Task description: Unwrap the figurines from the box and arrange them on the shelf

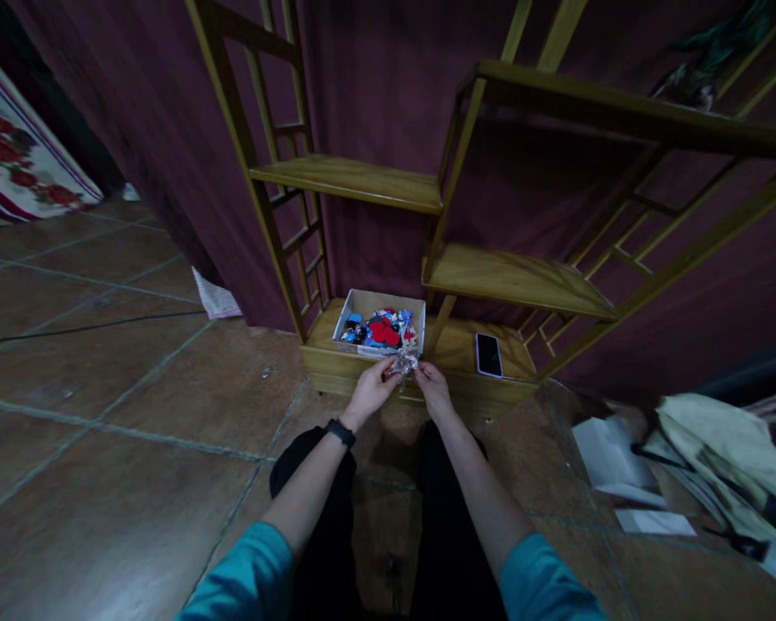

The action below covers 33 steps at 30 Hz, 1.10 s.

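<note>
Lg. maroon curtain (375, 95), soft cloth w/ vert. folds, behind all. Brown tile floor (187, 414), pale grout lines, slight sheen. Wooden shelf unit (346, 179), yellowish-brown, lattice sides, stepped boards. Cream bag (724, 440), limp fabric, on floor at R. White box (611, 453), smooth, boxy, beside bag. Open carton (378, 302), rectangular, thin white walls, on unit's base, w/ red, blue & dark small pcs (383, 332) jumbled inside. Phone (489, 354), flat, dark screen, pale edge. Clear packet (403, 363), crinkly, shiny, prob. plastic.

Edges/room: carton's near wall approx. along base's front edge; wood shows betw. carton & phone. Tile runs wide to L. Packet is at carton's near rim, held betw. both hands; L hand (372, 388) pinches its L side, R hand (433, 388) fingertips closed on its R edge.

Count: 3 boards above base, 2 hands, 1 carton, 1 phone, 1 packet, 1 black wristband (341, 432) (L wrist). Small pcs: many, overlapping, can't count.
</note>
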Each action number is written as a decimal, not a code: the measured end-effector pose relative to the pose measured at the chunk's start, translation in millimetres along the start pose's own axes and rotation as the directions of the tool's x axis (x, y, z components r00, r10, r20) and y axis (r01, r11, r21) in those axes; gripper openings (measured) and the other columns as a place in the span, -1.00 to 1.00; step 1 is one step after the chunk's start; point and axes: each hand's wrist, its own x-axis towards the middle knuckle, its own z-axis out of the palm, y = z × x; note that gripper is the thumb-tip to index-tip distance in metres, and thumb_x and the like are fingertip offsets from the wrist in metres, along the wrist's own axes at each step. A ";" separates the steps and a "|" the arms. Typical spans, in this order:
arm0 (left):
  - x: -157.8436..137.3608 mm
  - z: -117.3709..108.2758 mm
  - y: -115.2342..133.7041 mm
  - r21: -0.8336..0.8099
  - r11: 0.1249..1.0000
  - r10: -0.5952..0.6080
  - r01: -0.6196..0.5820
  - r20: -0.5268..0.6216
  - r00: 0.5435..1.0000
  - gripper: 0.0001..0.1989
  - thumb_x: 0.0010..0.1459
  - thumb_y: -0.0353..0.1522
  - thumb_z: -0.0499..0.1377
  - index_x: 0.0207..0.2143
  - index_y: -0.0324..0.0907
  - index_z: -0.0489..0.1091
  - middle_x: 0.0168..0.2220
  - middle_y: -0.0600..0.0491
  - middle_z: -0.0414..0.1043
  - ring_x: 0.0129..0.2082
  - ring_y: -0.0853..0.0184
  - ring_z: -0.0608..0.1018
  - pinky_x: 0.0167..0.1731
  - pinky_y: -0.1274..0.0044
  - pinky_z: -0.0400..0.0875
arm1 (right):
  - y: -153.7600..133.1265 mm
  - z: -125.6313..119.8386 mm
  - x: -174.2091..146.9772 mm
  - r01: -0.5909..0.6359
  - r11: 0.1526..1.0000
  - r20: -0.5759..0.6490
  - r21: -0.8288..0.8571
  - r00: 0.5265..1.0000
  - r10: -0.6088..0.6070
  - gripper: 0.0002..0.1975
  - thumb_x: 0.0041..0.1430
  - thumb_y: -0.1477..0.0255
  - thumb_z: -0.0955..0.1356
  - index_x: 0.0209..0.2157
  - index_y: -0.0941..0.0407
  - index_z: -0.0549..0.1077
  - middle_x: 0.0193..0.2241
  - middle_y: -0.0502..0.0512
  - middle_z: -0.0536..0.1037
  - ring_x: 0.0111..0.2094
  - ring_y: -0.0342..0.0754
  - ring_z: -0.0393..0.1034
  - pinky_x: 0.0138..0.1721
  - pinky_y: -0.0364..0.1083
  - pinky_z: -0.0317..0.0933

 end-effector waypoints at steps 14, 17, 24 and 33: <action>-9.6 -4.5 17.3 0.680 0.701 0.135 -0.216 0.171 0.976 -0.63 0.23 -0.30 -0.08 0.08 -0.19 0.16 -0.23 -0.06 0.47 -0.23 0.26 0.50 -0.21 0.48 0.31 | -1.6 -1.2 -2.3 0.004 0.997 -0.048 -0.079 0.999 -0.008 -0.80 -0.08 0.39 0.33 -0.33 0.10 0.45 -0.32 0.01 0.55 -0.25 -0.07 0.40 -0.10 -0.06 0.20; -10.0 -4.0 17.2 0.708 0.658 0.158 -0.255 0.202 0.967 -0.64 0.24 -0.32 -0.09 0.06 -0.23 0.16 -0.25 -0.08 0.46 -0.24 0.25 0.50 -0.21 0.46 0.30 | 0.9 -2.2 -1.4 -0.007 0.995 -0.054 -0.104 0.999 0.001 -0.78 -0.08 0.42 0.31 -0.31 0.10 0.45 -0.30 0.03 0.56 -0.24 -0.07 0.41 -0.09 -0.06 0.20; -9.8 -3.3 16.5 0.743 0.589 0.194 -0.318 0.252 0.948 -0.66 0.23 -0.37 -0.10 0.03 -0.26 0.16 -0.27 -0.09 0.45 -0.25 0.25 0.49 -0.23 0.43 0.28 | 6.8 -5.0 1.9 -0.028 0.989 -0.046 -0.147 0.999 0.021 -0.71 -0.09 0.44 0.29 -0.25 0.12 0.46 -0.23 0.06 0.56 -0.18 -0.05 0.40 -0.06 -0.04 0.20; -10.2 -3.1 16.8 0.749 0.560 0.242 -0.355 0.261 0.934 -0.67 0.21 -0.41 -0.10 0.02 -0.27 0.18 -0.29 -0.09 0.43 -0.25 0.23 0.47 -0.23 0.41 0.26 | 11.6 -5.6 2.6 -0.047 0.985 -0.083 -0.166 0.996 0.034 -0.73 -0.11 0.47 0.27 -0.30 0.13 0.47 -0.28 0.04 0.57 -0.25 -0.07 0.42 -0.08 -0.05 0.21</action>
